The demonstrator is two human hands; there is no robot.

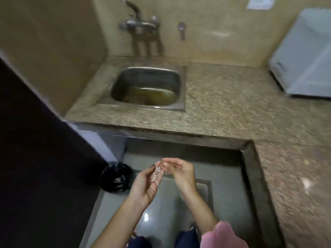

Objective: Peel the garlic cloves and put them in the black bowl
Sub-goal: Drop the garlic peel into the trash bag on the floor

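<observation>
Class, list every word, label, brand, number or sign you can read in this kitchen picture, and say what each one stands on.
No text reads clearly in this view.
White appliance at the right: a dark mark on its front edge, too blurred to read.
White notice on the wall, top right: any print on it is too blurred to read.
Tap, sink, counter, black bin bag: no lettering shows.
</observation>
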